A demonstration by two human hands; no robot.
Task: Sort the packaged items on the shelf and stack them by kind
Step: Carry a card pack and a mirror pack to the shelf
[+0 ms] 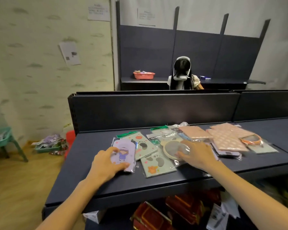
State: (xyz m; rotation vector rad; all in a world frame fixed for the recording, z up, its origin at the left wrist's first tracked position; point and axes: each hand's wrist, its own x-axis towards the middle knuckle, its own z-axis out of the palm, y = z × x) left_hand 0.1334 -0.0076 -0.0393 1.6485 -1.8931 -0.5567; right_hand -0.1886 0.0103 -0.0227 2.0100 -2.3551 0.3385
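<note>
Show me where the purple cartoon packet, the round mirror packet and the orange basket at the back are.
purple cartoon packet [123, 152]: head view, on the printed figure.
round mirror packet [172, 147]: head view, on the grey disc.
orange basket [144, 75]: head view, on its front wall.

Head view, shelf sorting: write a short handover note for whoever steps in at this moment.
Left hand grips the purple pack at the left end of the shelf.
Right hand rests on the round bear-eared pack, fingers relaxed, no grip.
Green paw-print packs lie overlapped between the hands; pink packs are piled to the right, with an orange round pack on them.
Done: rough pink pile.
Left: separate the kinds and square each stack.
</note>
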